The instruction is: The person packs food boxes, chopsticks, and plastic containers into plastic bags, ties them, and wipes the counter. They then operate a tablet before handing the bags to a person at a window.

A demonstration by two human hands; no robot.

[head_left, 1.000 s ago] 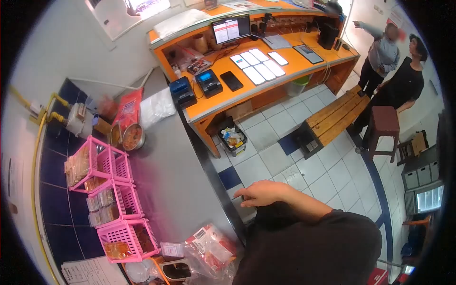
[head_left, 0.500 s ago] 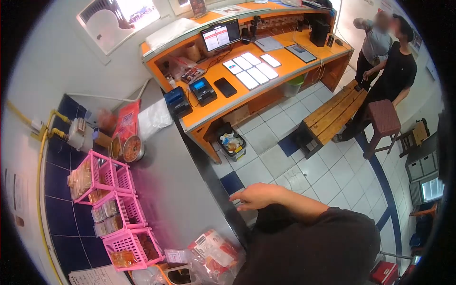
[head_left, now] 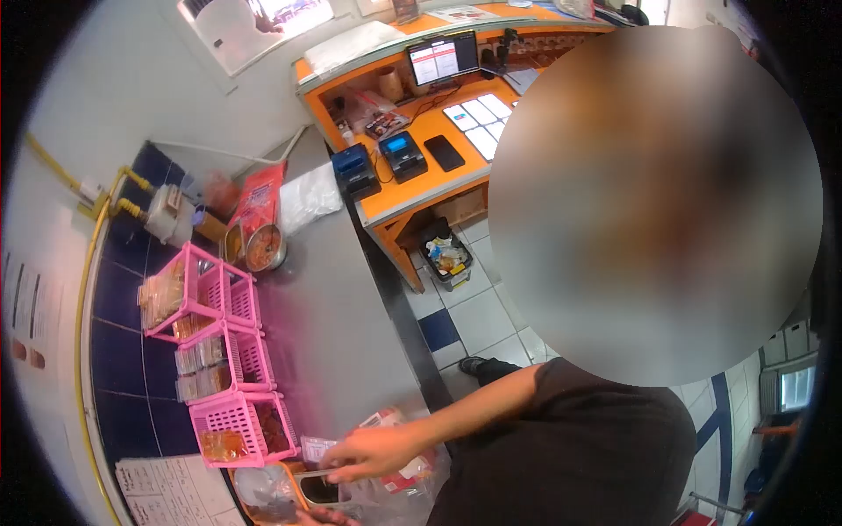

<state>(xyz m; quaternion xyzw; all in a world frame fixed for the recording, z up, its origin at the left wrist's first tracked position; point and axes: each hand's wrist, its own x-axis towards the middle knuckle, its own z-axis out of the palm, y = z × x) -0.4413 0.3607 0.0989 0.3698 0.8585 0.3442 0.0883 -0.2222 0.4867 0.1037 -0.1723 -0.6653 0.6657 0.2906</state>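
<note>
The light-rimmed tub (head_left: 309,478) sat at the near end of the steel counter (head_left: 329,298), its inside dark. The right hand (head_left: 373,454) was over its right side, fingers bent; I could not tell whether they touched the rim or were closed on anything. The left hand (head_left: 329,517) showed only in part at the near edge, just below the tub, and its grip could not be made out.

Just left of the tub stood an orange-rimmed container (head_left: 293,484) with something clear and plastic in it. A small white packet (head_left: 314,449) lay on the tub's far side, and a red-and-white bag (head_left: 412,473) in clear plastic lay to the right, partly behind the right hand and forearm.

Farther off, three pink baskets (head_left: 230,414) ran in a row along the left of the counter: the nearest held an orange packet (head_left: 224,445), the middle one small clear packets (head_left: 202,370), the farthest flat tan ones. A handwritten sheet (head_left: 171,486) was left of the nearest basket. Beyond the row came a metal bowl (head_left: 266,249) of reddish food, a red packet (head_left: 261,197) and a white plastic bag (head_left: 310,195).

At the far end, an orange desk (head_left: 386,202) bore a black phone (head_left: 445,152) and a monitor (head_left: 443,59). A large blurred disc covered much of the right.
</note>
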